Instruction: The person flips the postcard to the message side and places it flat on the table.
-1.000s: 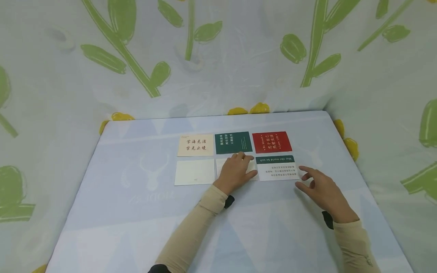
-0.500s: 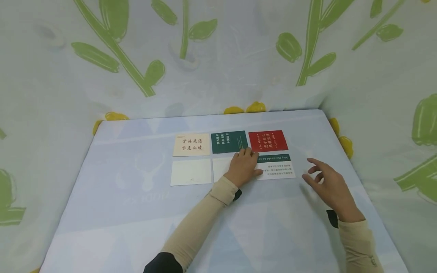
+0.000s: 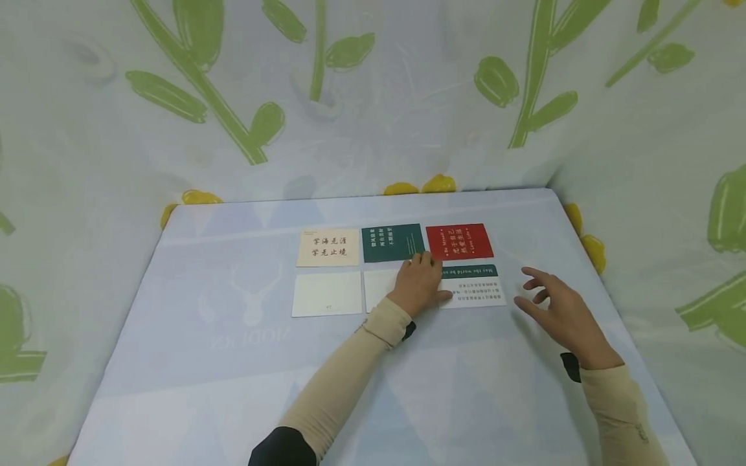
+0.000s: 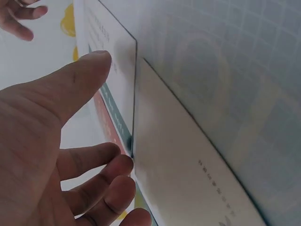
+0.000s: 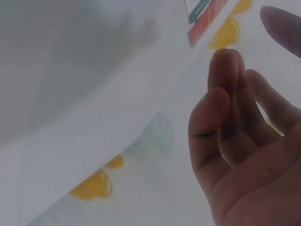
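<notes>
Pale cloth (image 3: pixel 408 139) printed with green leaves fills the top and both sides of the head view, with yellow patches (image 3: pixel 438 184) along its foot. Below it, a light blue table (image 3: pixel 192 401) spreads across the middle and bottom of the frame. Six cards lie flat near the centre in two rows of three. Across the upper row, left to right, are a cream card (image 3: pixel 328 248), a green card (image 3: pixel 392 243) and a red card (image 3: pixel 459 241). Under them are a plain white card (image 3: pixel 326 294), a middle card (image 3: pixel 375 285) partly hidden, and a green-banded card (image 3: pixel 474 289).

Reaching in from the bottom centre, the left hand (image 3: pixel 418 285) lies over the join of the last two, its thumb apart from its loosely bent fingers; whether they press down, I cannot tell. At centre right, the right hand (image 3: pixel 562 314) hovers beside the green-banded card, thumb and loosely curled fingers apart. Beige sleeves (image 3: pixel 340 382) cover both forearms.
</notes>
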A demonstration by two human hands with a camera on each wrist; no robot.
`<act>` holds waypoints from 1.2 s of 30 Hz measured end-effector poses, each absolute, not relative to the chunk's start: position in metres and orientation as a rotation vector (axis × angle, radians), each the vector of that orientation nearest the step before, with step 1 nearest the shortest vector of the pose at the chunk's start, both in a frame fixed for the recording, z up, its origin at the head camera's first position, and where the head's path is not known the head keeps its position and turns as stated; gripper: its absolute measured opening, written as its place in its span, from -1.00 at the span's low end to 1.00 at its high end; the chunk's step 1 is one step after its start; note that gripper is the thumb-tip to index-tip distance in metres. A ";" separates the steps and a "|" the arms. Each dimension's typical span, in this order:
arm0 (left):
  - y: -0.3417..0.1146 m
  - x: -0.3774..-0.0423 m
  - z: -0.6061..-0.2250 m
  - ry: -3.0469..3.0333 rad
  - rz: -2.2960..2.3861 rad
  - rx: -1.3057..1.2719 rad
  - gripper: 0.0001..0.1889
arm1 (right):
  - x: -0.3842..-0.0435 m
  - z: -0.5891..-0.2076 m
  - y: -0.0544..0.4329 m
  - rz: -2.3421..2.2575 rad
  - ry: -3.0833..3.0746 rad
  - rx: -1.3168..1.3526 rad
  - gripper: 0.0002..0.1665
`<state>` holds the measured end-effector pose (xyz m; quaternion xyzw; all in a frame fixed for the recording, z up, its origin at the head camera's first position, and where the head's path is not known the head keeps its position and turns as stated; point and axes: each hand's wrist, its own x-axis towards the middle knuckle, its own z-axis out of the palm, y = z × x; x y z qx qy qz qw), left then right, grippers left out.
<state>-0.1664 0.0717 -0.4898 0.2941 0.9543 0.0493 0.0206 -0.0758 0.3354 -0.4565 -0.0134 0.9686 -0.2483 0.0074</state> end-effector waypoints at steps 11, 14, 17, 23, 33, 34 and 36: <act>0.071 -0.168 -0.496 2.928 0.181 0.888 -0.22 | -0.098 -0.464 0.331 -0.906 3.005 -0.049 -0.23; 0.071 -0.168 -0.496 2.925 0.196 0.884 -0.21 | -0.106 -0.465 0.329 -0.934 2.991 -0.068 -0.24; 0.071 -0.168 -0.497 2.930 0.186 0.880 -0.20 | -0.115 -0.467 0.326 -0.928 2.967 -0.072 -0.24; 0.074 -0.169 -0.496 2.941 0.173 0.881 -0.22 | -0.131 -0.474 0.322 -0.793 2.828 -0.019 -0.10; 0.076 -0.169 -0.493 2.940 0.212 0.866 -0.21 | -0.140 -0.484 0.318 -0.722 2.676 0.012 0.06; 0.076 -0.169 -0.493 2.945 0.218 0.871 -0.22 | -0.140 -0.484 0.318 -0.728 2.671 0.013 0.05; 0.076 -0.169 -0.493 2.955 0.225 0.880 -0.22 | -0.141 -0.485 0.318 -0.737 2.675 0.013 0.04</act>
